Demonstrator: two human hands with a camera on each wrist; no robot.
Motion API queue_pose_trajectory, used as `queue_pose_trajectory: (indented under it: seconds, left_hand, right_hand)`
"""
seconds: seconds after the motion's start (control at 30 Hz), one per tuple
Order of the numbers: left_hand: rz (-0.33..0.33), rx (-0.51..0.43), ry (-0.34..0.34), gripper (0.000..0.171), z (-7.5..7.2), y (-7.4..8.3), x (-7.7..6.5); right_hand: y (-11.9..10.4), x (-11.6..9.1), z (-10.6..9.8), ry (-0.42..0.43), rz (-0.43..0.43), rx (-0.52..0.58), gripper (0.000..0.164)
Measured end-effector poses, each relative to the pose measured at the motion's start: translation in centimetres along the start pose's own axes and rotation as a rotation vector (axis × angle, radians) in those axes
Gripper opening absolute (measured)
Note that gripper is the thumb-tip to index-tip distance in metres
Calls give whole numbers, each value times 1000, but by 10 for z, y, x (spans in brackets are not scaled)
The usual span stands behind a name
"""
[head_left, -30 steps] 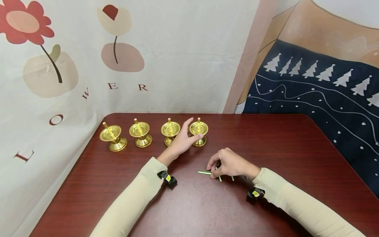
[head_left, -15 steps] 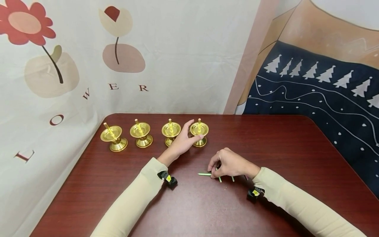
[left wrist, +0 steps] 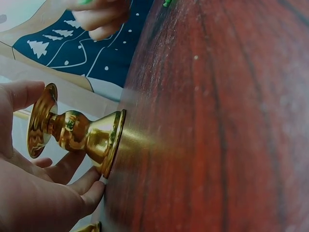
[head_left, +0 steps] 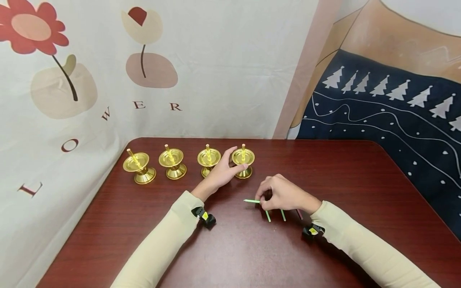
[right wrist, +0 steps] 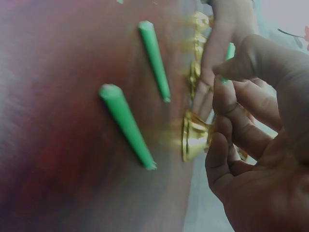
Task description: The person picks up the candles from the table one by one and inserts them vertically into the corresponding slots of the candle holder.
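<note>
My left hand [head_left: 220, 173] is around the rightmost brass candle holder [head_left: 247, 157], which stands upright on the table. In the left wrist view the thumb lies at the holder's dish [left wrist: 41, 121], while the fingers curl behind its stem and base. A thin green candle [head_left: 251, 201] is pinched between thumb and fingertips of my right hand [head_left: 286, 193], just above the table. Below that hand lie two more green candles, one on the left [head_left: 268, 216] and one on the right [head_left: 283, 215]. A dark pink stick [head_left: 299, 214] shows partly under the right wrist.
Three more brass holders stand in a row to the left: a far-left one [head_left: 145, 175], a second [head_left: 175, 172] and a third [head_left: 209, 157] partly behind my left hand. Each holder has a yellowish stick upright in its dish. A printed cloth [head_left: 230, 80] hangs behind the red-brown table [head_left: 324, 168].
My right hand has risen slightly and moved a little to the right and away, lifting the pinched green candle. More of the candles beneath now shows. The left hand has stayed at its holder.
</note>
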State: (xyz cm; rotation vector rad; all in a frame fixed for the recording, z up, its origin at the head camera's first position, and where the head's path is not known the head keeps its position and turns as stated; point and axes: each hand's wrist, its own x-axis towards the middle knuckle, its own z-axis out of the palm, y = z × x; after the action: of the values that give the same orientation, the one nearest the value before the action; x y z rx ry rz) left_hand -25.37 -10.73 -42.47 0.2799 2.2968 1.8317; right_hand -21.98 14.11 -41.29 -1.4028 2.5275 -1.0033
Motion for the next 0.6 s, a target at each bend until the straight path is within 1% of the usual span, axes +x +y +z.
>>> queue_pose_trajectory:
  seconds: [0.17,0.3,0.43,0.6]
  left_hand:
    - [8,-8,4,83,1,-1,1]
    - [18,-5,5,77,1,-1,1]
    - [28,-6,-2,79,0,-2,1]
    - [49,-12,-20,79,0,-2,1]
  right_hand:
    - [1,4,-9,83,27,6,17]
    - [3,9,-14,169,54,20,16]
    - [4,17,-15,259,88,54,16]
    - [4,29,-19,361,132,124,11]
